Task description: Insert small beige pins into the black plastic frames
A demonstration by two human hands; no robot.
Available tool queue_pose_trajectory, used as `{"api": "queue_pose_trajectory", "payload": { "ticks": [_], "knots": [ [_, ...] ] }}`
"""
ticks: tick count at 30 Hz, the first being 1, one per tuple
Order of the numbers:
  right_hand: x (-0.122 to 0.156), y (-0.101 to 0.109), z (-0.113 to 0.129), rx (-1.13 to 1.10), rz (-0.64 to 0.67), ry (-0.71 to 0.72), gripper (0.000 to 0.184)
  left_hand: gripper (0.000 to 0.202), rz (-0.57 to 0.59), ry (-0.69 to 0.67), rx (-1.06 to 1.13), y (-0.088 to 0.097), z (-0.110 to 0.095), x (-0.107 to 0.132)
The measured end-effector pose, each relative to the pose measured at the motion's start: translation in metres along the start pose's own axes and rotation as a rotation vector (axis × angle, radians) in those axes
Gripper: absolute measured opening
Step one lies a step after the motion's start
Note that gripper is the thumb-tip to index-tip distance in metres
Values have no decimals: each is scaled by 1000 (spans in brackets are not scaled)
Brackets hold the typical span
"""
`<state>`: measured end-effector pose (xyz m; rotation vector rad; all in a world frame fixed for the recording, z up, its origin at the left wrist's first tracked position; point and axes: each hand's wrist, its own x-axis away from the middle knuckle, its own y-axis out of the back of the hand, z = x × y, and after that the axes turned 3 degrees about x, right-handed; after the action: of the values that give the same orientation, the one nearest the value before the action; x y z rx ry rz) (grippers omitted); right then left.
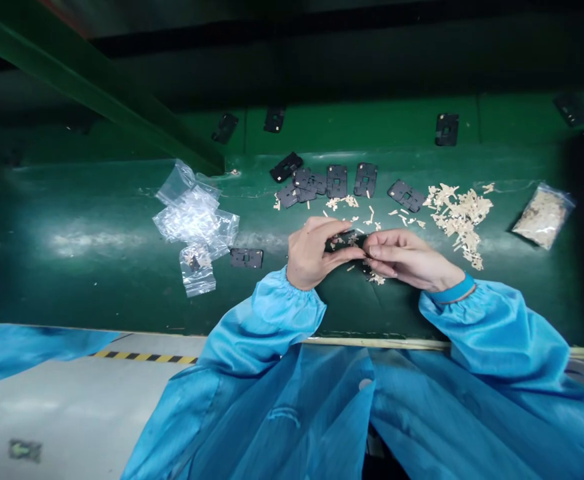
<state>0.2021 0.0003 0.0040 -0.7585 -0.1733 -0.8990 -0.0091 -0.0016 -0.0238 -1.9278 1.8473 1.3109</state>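
My left hand is closed, thumb and fingers curved around a thin black plastic plate that is mostly hidden between my hands. At the plate's right side, the fingertips of my right hand are pinched together. Whatever they hold, if anything, is too small and covered to make out. Small beige strips lie on the green table just below my fingers. Above my hands, several flat black plates with rectangular cut-outs lie in a loose row, some overlapping, with more beige strips scattered near them.
Clear zip bags are heaped at left, beside a single black plate. A loose pile of beige pieces lies at right, near a filled zip bag. Behind rises a green ledge bearing black plates. A blue sleeve shows at far left.
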Motion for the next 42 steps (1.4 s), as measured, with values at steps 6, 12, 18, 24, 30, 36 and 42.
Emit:
{"api": "queue_pose_trajectory", "payload": {
  "ticks": [6,12,18,24,30,36,42],
  "knots": [
    [1,1,1,-13,14,-60,25,51,-4,-58,-33,0,2,1],
    [-1,1,-1,13,-63,1,24,62,111,290,99,-2,2,6],
    [-10,0,-8,423,-474,330,14,39,142,1022,717,-12,-2,-2],
    [-18,2,-23,558,-597,400,12,30,116,1098,756,-13,-8,-4],
    [-17,2,-23,662,-581,384,13,22,102,1023,589,-7,-6,-9],
    [-14,-1,-18,684,-561,326,12,21,113,1001,528,-6,-6,-10],
    [-13,-2,-18,684,-552,303,12,21,128,1002,488,-6,-9,-10]
  ]
}}
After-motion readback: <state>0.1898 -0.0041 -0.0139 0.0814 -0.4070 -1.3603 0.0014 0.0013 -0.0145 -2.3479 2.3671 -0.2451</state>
